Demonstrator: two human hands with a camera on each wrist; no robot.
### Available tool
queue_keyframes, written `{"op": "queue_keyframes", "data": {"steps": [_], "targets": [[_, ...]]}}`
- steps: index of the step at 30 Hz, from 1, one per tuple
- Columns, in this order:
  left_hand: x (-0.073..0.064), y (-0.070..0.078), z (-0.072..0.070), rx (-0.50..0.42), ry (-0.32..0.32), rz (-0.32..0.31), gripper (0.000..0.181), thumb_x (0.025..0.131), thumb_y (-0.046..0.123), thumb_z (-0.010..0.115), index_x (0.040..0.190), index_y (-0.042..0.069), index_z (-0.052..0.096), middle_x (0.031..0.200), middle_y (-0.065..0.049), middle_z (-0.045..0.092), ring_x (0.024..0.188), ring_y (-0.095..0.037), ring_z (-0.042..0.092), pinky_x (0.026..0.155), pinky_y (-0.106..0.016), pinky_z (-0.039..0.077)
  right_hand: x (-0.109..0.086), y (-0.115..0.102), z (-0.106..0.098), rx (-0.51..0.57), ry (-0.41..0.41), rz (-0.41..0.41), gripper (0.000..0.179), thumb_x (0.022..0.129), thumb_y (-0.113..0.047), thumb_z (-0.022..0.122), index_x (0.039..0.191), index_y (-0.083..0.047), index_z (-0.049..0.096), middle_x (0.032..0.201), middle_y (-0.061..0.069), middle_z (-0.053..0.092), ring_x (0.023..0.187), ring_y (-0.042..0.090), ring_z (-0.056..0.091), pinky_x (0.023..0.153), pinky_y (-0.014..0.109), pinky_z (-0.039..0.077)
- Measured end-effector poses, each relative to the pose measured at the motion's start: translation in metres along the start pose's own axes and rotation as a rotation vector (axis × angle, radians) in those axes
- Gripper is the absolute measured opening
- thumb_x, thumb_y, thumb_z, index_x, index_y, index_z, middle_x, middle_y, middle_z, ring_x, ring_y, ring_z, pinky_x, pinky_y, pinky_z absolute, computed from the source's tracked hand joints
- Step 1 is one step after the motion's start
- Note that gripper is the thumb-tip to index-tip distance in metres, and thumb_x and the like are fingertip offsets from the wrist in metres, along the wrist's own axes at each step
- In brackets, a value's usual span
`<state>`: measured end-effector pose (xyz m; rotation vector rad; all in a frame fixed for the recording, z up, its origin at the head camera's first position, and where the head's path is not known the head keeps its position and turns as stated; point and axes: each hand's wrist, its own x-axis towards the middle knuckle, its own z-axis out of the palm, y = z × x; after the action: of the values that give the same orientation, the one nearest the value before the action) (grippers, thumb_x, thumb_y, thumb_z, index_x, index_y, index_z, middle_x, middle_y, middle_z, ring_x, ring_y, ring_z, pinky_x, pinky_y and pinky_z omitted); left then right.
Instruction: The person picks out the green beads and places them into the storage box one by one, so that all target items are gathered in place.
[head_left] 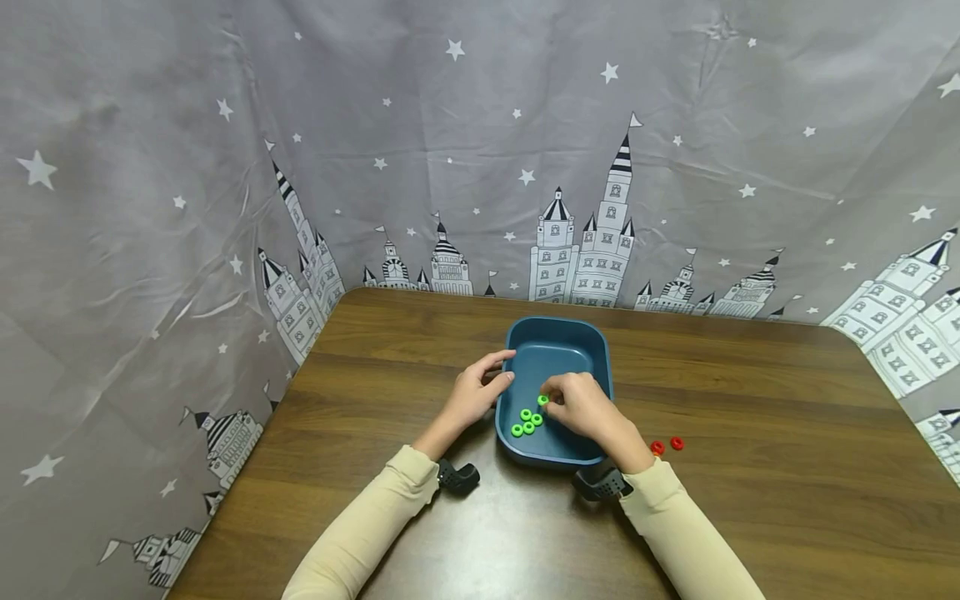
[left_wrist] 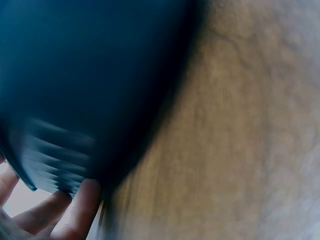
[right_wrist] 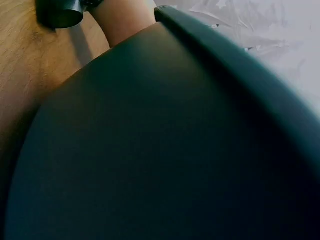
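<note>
Green rings [head_left: 528,427] number five: four lie on the floor of one blue tray [head_left: 555,358], the fifth pinched by the right hand [head_left: 581,404] inside it. The left hand [head_left: 472,396] touches the tray's side with loosely extended fingers, while at least two red rings [head_left: 677,443] lie on the table [head_left: 765,417].

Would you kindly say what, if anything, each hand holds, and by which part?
The right hand pinches a green ring by its edge. The left hand touches the blue bin at its left side; grip unclear.
</note>
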<state>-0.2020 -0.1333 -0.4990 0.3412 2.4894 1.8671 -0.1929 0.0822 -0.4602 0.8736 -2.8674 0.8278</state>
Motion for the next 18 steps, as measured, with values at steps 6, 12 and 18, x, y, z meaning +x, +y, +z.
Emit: {"op": "queue_keyframes", "data": {"steps": [6, 12, 18], "targets": [[0.0008, 0.0003, 0.0007, -0.009, 0.003, -0.009, 0.043, 0.100, 0.017, 0.063, 0.141, 0.010, 0.060, 0.138, -0.024, 0.063, 0.117, -0.038, 0.068, 0.073, -0.035, 0.065, 0.0007, 0.0014, 0.0025, -0.040, -0.033, 0.011, 0.011, 0.080, -0.004, 0.075, 0.091, -0.002, 0.078, 0.076, 0.005, 0.072, 0.067, 0.010, 0.059, 0.061, 0.027, 0.050], [0.0017, 0.0009, 0.0004, -0.028, 0.007, -0.013, 0.043, 0.099, 0.018, 0.064, 0.141, 0.010, 0.060, 0.137, -0.024, 0.063, 0.116, -0.038, 0.068, 0.074, -0.037, 0.065, 0.0020, 0.0012, 0.0029, -0.059, -0.074, 0.023, 0.011, 0.080, -0.003, 0.076, 0.091, -0.003, 0.078, 0.076, 0.004, 0.072, 0.068, 0.011, 0.059, 0.061, 0.028, 0.051], [0.0004, 0.0003, 0.0002, 0.000, 0.005, -0.014, 0.042, 0.100, 0.018, 0.062, 0.141, 0.011, 0.060, 0.138, -0.023, 0.063, 0.117, -0.037, 0.068, 0.073, -0.036, 0.065, 0.0010, -0.0011, 0.0033, -0.041, -0.125, 0.050, 0.010, 0.080, -0.003, 0.078, 0.090, -0.004, 0.078, 0.074, 0.003, 0.070, 0.065, 0.009, 0.056, 0.059, 0.025, 0.048]]}}
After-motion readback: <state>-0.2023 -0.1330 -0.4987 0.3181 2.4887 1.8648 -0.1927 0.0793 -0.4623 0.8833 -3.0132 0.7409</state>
